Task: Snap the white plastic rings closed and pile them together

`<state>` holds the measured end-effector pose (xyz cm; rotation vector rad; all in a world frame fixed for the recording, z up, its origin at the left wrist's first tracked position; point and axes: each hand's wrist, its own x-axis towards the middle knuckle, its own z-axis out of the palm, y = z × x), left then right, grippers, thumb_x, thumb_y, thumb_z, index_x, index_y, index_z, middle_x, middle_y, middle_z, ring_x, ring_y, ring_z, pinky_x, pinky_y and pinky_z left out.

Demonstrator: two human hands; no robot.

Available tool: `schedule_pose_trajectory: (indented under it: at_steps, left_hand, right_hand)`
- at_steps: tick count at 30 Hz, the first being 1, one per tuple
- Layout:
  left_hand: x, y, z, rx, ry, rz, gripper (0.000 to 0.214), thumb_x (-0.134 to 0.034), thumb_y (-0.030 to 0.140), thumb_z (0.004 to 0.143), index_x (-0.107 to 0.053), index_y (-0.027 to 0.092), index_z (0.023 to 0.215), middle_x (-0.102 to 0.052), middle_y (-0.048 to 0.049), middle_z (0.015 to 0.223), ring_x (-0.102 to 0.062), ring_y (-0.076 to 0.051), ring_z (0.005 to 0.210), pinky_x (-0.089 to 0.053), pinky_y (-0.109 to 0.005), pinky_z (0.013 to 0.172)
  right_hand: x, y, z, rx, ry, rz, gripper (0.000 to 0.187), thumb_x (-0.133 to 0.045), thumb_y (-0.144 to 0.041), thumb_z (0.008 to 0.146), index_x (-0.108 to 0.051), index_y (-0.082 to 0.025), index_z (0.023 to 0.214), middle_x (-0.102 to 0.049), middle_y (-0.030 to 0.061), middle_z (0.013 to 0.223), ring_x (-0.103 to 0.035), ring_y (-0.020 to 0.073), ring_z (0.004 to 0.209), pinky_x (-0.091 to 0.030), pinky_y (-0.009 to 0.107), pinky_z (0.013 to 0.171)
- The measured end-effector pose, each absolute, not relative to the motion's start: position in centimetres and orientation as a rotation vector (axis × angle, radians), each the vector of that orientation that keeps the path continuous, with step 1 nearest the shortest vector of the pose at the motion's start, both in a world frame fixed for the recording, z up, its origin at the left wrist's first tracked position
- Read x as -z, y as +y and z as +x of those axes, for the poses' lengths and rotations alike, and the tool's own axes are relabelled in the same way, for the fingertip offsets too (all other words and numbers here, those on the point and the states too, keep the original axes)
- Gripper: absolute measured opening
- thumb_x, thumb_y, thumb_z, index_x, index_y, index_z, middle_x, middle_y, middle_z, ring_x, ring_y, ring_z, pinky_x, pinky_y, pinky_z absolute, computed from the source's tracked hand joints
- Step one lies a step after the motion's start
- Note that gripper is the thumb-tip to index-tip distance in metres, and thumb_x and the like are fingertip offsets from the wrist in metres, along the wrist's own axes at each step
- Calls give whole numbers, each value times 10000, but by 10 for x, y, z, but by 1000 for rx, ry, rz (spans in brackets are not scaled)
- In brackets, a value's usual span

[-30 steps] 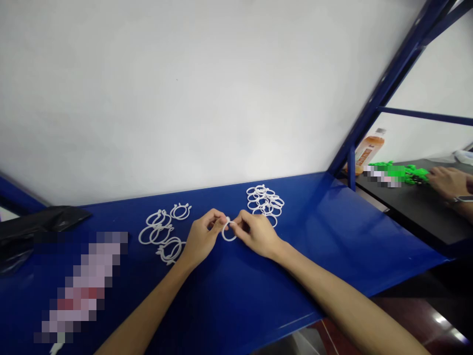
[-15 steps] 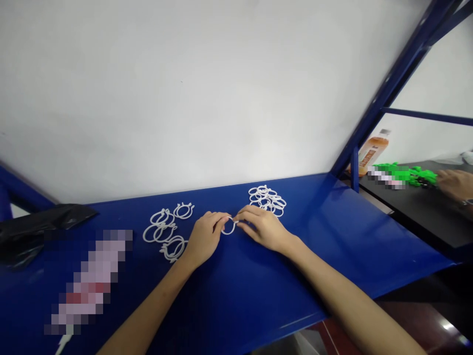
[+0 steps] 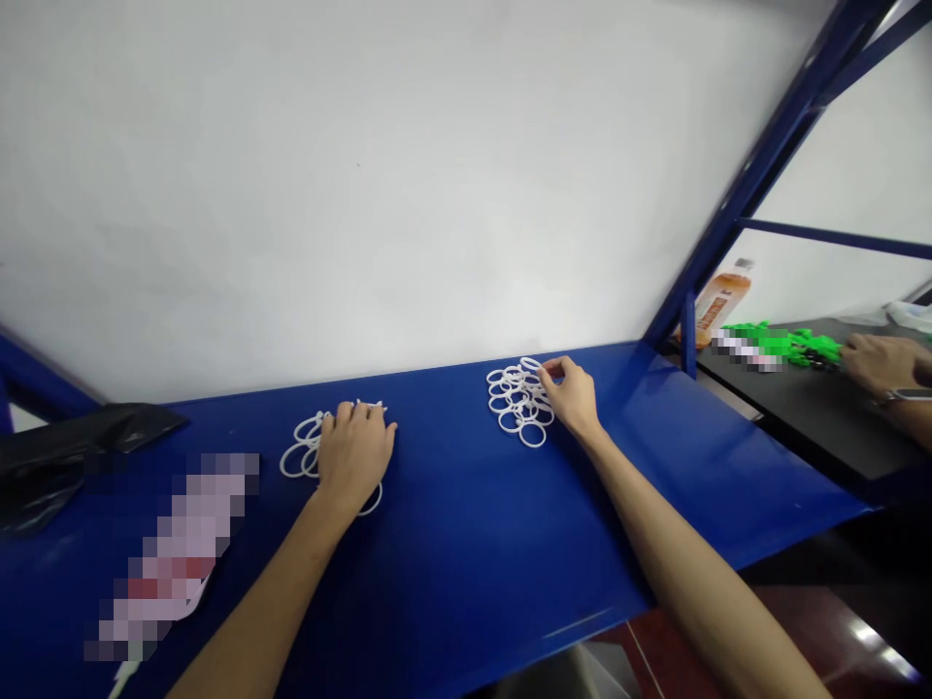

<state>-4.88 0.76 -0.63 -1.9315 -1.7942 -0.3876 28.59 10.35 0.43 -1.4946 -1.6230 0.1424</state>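
Observation:
Several thin white plastic rings lie on a blue table in two groups. My left hand covers much of the left group of rings, palm down, its fingers over the far rings and its thumb apart. Small knobbed ends show on some of these rings; what lies beneath the palm is hidden. To the right, another cluster of white rings overlaps in a loose heap. At its far right edge, my right hand pinches one white ring between thumb and index finger.
A pixelated flat object with a white cable lies at the left, near a black plastic bag. Blue frame posts rise on the right. Beyond them a co-worker's hand is by green pieces and a bottle.
Both hands have parted from the middle, where they held a ring together. The left has moved onto the left rings; the right has moved to the right heap, holding a ring.

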Motion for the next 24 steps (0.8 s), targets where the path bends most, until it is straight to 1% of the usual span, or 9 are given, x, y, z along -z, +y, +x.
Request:
schedule_pose_trajectory:
  at_steps: [3, 6, 10, 14, 18, 21, 24]
  left_hand:
    - [6, 6, -37, 448, -1732, -2046, 268, -459, 304, 951, -697, 182, 959, -700, -148, 921, -554, -336, 947, -415, -480, 818]
    - [5, 4, -22, 584, -1677, -2269, 204, -511, 291, 954, -691, 216, 896, -708, -90, 890, -566, -297, 924, -403, -453, 821]
    - [1, 1, -8, 717, -1534, -2549, 204, -501, 287, 983, -678, 233, 897, -701, -39, 878, -567, -236, 893, -416, -399, 806]
    - [-1, -2, -4, 758, -1581, -2451, 195, -526, 317, 973, -678, 210, 1030, -681, -69, 1008, -564, -250, 962, -440, -405, 859]
    - [3, -2, -5, 614, -1737, -2305, 401, -568, 445, 936, -642, 168, 1216, -642, -121, 1149, -549, -305, 1048, -444, -447, 897]
    - [7, -2, -5, 505, -1815, -2289, 383, -538, 411, 949, -648, 154, 1213, -652, -128, 1142, -556, -313, 1070, -445, -454, 904]
    - [7, -2, -4, 530, -1828, -2325, 306, -545, 330, 942, -661, 170, 1176, -671, -115, 1112, -572, -304, 1066, -454, -451, 913]
  right_hand:
    - [3, 107, 288, -137, -1677, -1555, 128, -601, -304, 859, -658, -191, 836, -733, 62, 864, -620, 238, 866, -470, 368, 814]
    - [6, 106, 288, -122, -1731, -1579, 153, -591, -318, 856, -669, -189, 831, -728, 64, 879, -598, 235, 870, -448, 385, 852]
    - [6, 106, 288, -100, -1754, -1569, 200, -587, -359, 867, -674, -186, 818, -718, 68, 880, -586, 232, 867, -431, 392, 880]
    - [7, 108, 289, -77, -1749, -1568, 191, -565, -332, 876, -668, -183, 814, -719, 70, 896, -581, 238, 881, -420, 393, 887]
    - [3, 105, 288, -2, -1765, -1546, 185, -541, -285, 888, -673, -167, 837, -711, 94, 922, -583, 244, 907, -409, 410, 913]
    - [-6, 93, 279, 109, -1782, -1486, 171, -545, -262, 907, -681, -166, 869, -703, 114, 961, -550, 274, 965, -416, 423, 912]
    - [-18, 73, 260, 115, -1854, -1313, 150, -557, -271, 932, -677, -185, 907, -702, 103, 972, -524, 288, 998, -437, 423, 910]
